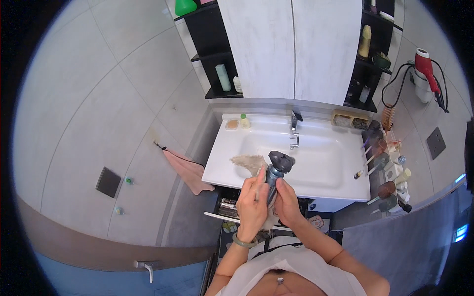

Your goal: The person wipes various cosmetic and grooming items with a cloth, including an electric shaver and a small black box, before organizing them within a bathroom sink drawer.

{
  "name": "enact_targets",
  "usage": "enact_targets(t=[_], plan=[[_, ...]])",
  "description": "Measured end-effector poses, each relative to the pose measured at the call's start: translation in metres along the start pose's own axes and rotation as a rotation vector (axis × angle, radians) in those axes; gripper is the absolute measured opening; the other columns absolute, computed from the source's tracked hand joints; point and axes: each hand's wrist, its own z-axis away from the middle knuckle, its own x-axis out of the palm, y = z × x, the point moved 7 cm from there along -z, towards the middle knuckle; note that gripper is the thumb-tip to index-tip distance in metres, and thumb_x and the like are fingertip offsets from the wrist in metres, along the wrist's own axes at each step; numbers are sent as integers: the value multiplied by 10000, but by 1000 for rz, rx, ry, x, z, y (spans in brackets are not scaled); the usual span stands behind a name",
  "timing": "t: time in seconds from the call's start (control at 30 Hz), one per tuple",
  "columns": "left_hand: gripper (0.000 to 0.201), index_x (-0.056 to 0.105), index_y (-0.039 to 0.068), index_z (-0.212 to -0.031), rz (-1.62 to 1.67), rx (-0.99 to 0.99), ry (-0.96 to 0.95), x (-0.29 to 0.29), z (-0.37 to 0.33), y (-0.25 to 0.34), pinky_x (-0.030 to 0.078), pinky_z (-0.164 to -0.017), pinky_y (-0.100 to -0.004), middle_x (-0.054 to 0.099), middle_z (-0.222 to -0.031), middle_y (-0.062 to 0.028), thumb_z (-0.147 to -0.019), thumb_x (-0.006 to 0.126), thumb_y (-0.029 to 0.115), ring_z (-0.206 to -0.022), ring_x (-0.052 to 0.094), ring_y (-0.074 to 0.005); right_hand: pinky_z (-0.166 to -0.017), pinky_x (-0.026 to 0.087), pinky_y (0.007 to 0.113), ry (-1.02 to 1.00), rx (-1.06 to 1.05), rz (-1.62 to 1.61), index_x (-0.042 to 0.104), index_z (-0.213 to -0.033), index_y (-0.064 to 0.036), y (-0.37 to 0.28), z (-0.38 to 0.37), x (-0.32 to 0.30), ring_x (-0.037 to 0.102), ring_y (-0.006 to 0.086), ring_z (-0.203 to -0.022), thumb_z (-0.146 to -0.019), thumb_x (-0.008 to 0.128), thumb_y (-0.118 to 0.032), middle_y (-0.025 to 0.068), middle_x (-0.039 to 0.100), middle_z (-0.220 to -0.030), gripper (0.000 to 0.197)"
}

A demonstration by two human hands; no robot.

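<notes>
What looks like an electric shaver (274, 176), with a blue-grey body and a bulky black head, is held upright over the sink's front edge. My right hand (288, 201) is closed around its body from the right. Against its left side, my left hand (253, 204) presses a beige cloth (248, 161), fingers bent over the fabric. One corner of the cloth sticks out to the left above the white sink (316, 155), and more of it hangs below my hands. A jade-like bangle circles my left wrist.
A drawer (222, 215) with small items stands pulled out under the counter. The faucet (295, 130) rises behind the basin. A small green-capped bottle (245, 121) is at the back left, a pink towel (185, 172) hangs left, and cups with toothbrushes (380, 160) line the right wall.
</notes>
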Motion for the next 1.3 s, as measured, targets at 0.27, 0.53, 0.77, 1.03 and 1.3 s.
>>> enact_targets(t=[0.27,0.53,0.77,1.03,1.3], plan=[[305,658,55,-1081,-109,289,330,-39,31,13,388,-801,-398,545,-938,-77,-949,471,256,-831,499,-243,-1082,338,418,-42,-17,-372,357,-1353,-41,-23,-2,23,431,300,-1279,-999,379,-437,186,453,-1363,532],[409,609,66,-1237,176,26,138,8,6,23,314,-1052,-421,492,-1209,-162,-832,581,14,-1155,435,-345,-977,425,379,2,-85,-89,384,-1340,-53,-24,10,16,520,221,-1143,-1007,418,-358,137,445,-1388,452],[354,647,30,-1173,387,-237,147,-7,33,-22,376,-963,-366,558,-1127,-134,-831,573,-24,-1100,469,-298,-922,441,348,113,-68,-304,422,-1307,-27,-33,-5,6,548,179,-1046,-991,376,-487,77,552,-1062,559],[553,277,-63,-1416,72,170,-117,29,-2,27,341,-1024,-415,318,-1391,-352,-967,391,238,-1300,339,-468,-947,384,290,123,-137,221,492,-1245,20,-24,6,-6,496,140,-1059,-1033,309,-390,81,566,-1164,496],[546,354,-13,-1420,647,-208,-177,34,29,-22,441,-584,-207,601,-1092,-129,-1019,301,353,-651,525,-94,-412,422,270,-62,175,-328,549,-1017,-51,-14,9,7,484,147,-407,-942,273,-646,58,573,-642,661]])
